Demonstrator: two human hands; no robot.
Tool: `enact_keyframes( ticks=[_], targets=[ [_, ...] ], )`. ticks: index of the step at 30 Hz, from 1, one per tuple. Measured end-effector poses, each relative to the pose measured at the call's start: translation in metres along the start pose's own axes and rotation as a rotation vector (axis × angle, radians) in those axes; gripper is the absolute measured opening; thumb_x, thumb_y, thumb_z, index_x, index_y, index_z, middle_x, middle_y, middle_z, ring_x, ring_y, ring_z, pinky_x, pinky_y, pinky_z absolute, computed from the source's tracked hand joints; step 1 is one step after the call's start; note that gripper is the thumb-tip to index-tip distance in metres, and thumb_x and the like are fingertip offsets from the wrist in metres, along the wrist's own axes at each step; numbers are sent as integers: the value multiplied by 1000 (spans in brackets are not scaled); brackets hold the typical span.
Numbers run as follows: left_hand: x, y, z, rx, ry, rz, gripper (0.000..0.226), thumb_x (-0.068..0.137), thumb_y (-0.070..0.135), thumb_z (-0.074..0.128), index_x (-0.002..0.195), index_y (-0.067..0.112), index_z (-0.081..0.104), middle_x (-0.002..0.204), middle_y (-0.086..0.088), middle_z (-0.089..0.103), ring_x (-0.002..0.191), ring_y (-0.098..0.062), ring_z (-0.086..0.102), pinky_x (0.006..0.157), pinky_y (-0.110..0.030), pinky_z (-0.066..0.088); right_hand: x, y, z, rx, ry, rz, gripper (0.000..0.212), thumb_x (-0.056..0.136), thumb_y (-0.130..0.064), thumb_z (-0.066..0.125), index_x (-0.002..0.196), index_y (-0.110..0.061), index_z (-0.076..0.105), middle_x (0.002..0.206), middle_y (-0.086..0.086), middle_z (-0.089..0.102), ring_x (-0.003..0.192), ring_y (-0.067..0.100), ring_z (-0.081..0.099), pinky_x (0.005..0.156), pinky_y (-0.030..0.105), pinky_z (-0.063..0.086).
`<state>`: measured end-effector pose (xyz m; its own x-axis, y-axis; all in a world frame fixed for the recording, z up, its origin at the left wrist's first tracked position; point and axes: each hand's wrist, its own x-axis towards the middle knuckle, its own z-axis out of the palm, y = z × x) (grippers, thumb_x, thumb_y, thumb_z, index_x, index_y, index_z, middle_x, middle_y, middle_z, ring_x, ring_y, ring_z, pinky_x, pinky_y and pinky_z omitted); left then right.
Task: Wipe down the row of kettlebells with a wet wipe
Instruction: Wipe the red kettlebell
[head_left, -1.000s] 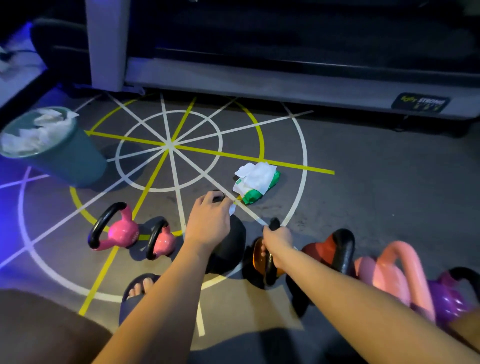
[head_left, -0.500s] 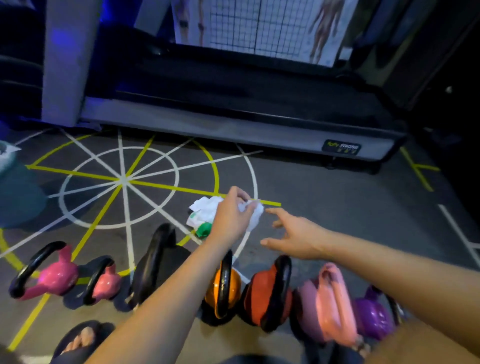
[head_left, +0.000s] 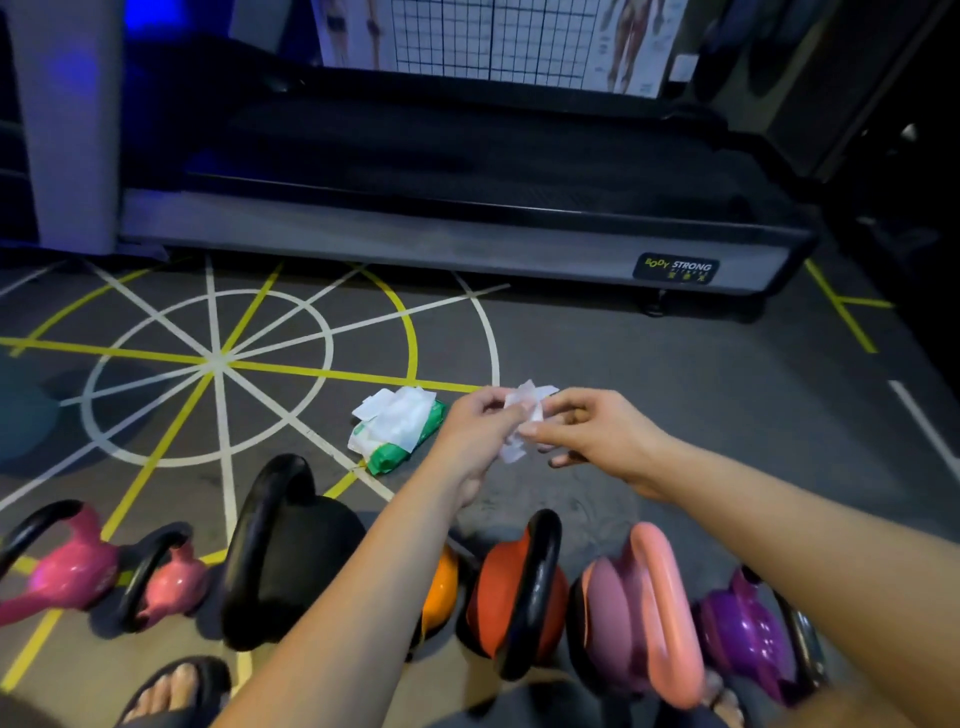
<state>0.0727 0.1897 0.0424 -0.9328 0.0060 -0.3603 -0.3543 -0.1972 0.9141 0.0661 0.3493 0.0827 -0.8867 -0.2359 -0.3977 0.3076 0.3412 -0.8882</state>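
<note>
Kettlebells (head_left: 519, 566) stand in a row on the floor (head_left: 649, 415) along the bottom of my view. From left to right I see a pink kettlebell (head_left: 67, 571), a smaller pink kettlebell (head_left: 174, 582), a big black kettlebell (head_left: 296, 566), an orange kettlebell (head_left: 441, 587) half hidden behind my left forearm, a red kettlebell (head_left: 493, 597) with a black handle, a pale pink kettlebell (head_left: 623, 603) and a purple kettlebell (head_left: 743, 629). They sit close together, neighbours touching or nearly so.

Above the row and clear of every bell, I hold the wet wipe (head_left: 523, 402) in the air between both grips. The left grip (head_left: 478, 431) has fingers and thumb pinched on the wipe's left side. The right grip (head_left: 597, 436) pinches its right side with thumb and forefinger, the other fingers loosely curled beneath. The wipe is crumpled, with a corner sticking up and a strip hanging down between the two.

The wipe pack (head_left: 400, 431), green with white sheets bunched at its opening, lies on the floor just left of the left grip, beyond the black bell. A treadmill (head_left: 467, 218) runs across the far side. A sandalled foot (head_left: 176, 686) shows at lower left.
</note>
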Motion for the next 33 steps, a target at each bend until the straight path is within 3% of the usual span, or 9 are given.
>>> enact_keyframes(
  ticks=[4, 8, 13, 18, 21, 25, 28, 30, 33],
  targets=[
    [-2, -3, 1, -22, -107, -12, 16, 97, 11, 64, 109, 2, 68, 93, -11, 69, 86, -23, 64, 84, -39, 56, 12, 4, -14, -114, 126, -28, 12, 86, -12, 77, 89, -7, 67, 77, 10, 68, 67, 14, 63, 69, 35, 58],
    [-4, -8, -12, 68, -285, 33, 30, 94, -1, 65, 123, 5, 65, 101, -9, 74, 95, -22, 70, 94, -43, 56, 16, 4, -21, -141, 125, -16, 14, 93, -16, 70, 94, -2, 70, 73, 7, 71, 62, 14, 64, 71, 38, 60],
    [-7, -14, -9, 126, -139, 87, 15, 93, 5, 70, 108, 3, 72, 90, -9, 73, 81, -18, 70, 77, -30, 56, 14, 5, -18, -149, 43, -18, 17, 97, -23, 65, 108, -11, 68, 77, 10, 67, 65, 16, 63, 76, 45, 61],
    [-5, -16, -13, 190, -96, 78, 9, 91, 13, 74, 98, 7, 74, 85, -8, 72, 80, -17, 68, 73, -30, 53, 9, 5, -21, -16, -249, 17, 30, 90, -32, 72, 115, -15, 71, 82, 5, 62, 74, 16, 60, 75, 31, 58],
    [-8, -18, -10, 220, -133, 72, 12, 90, 14, 76, 99, 7, 73, 86, -9, 72, 78, -16, 66, 68, -26, 53, 10, 10, -25, -123, -153, -52, 18, 90, -17, 73, 105, -7, 74, 82, 6, 71, 70, 14, 62, 71, 29, 57],
    [-9, -42, 10, 305, 48, -68, 28, 96, 31, 69, 113, 11, 60, 92, -7, 69, 75, -16, 66, 64, -28, 52, 16, 21, -34, -307, 135, 10, 10, 89, -27, 75, 89, -17, 74, 88, 11, 73, 72, 17, 60, 71, 42, 58],
    [-15, -88, 17, 800, 32, -195, 67, 84, 59, 73, 126, 10, 54, 119, 3, 65, 113, -21, 64, 92, -28, 49, 12, 30, -44, -487, 235, 64, 14, 89, -31, 73, 88, -17, 71, 87, 9, 70, 68, 19, 58, 61, 29, 45],
    [-27, -118, 24, 898, -13, -274, 81, 80, 68, 71, 130, 5, 57, 129, -8, 66, 124, -28, 59, 102, -31, 46, 6, 34, -46, -553, 226, 62, 12, 90, -29, 70, 92, -18, 71, 84, 5, 69, 70, 22, 64, 58, 27, 44],
    [-45, -140, 38, 760, 78, -274, 60, 88, 56, 66, 123, 8, 60, 113, -14, 72, 107, -31, 69, 91, -39, 55, -4, 44, -38, -630, 198, 2, 18, 90, -23, 69, 108, -22, 72, 96, -2, 66, 82, 17, 62, 67, 23, 43]
  ],
)
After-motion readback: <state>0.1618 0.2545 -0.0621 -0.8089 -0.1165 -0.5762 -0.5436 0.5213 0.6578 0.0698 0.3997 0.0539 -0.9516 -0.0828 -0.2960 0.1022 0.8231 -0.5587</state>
